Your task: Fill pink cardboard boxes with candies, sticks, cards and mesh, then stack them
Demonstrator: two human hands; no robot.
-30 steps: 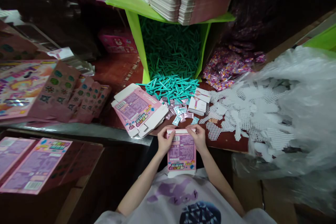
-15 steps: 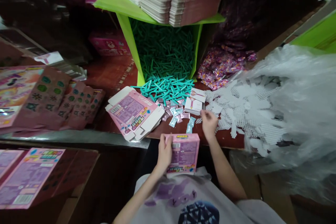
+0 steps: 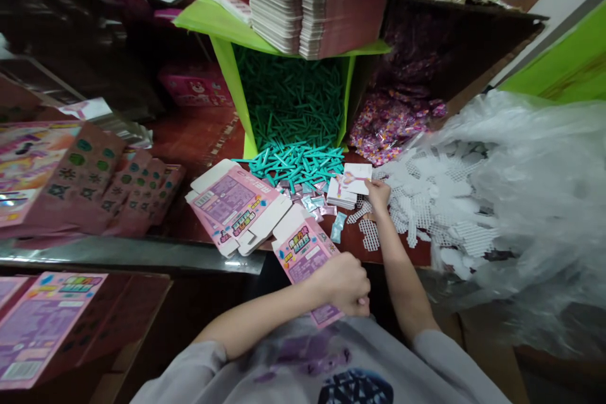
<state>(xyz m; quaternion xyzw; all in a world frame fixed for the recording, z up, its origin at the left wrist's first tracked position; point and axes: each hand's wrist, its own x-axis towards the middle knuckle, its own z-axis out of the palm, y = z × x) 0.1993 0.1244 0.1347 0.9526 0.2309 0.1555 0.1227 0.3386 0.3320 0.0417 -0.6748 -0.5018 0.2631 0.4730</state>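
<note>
Close to my body, my left hand [image 3: 344, 282] is wrapped round the lower right side of a pink and purple printed box [image 3: 303, 251], whose white end flap stands out at the upper left. My right hand [image 3: 379, 194] pinches the edge of a white printed card [image 3: 356, 177] over a small stack of similar cards [image 3: 341, 193]. Beside the stack lie small pink and blue sachets [image 3: 338, 227]. To the left, flattened pink boxes [image 3: 239, 205] rest in a pile on the table.
Teal sticks [image 3: 296, 161] spill from a lime-green bin [image 3: 227, 76]. Stacked cartons [image 3: 279, 6] stand on top of it. White mesh pieces [image 3: 426, 196] lie right, beside a clear plastic bag [image 3: 534, 202]. Bagged colourful beads [image 3: 388, 123] sit behind. An open carton [image 3: 142, 309] stands lower left.
My left hand has shifted right across the box, which has turned and now shows an open flap. My right hand has pulled a card partly off the stack. The view has shifted slightly.
</note>
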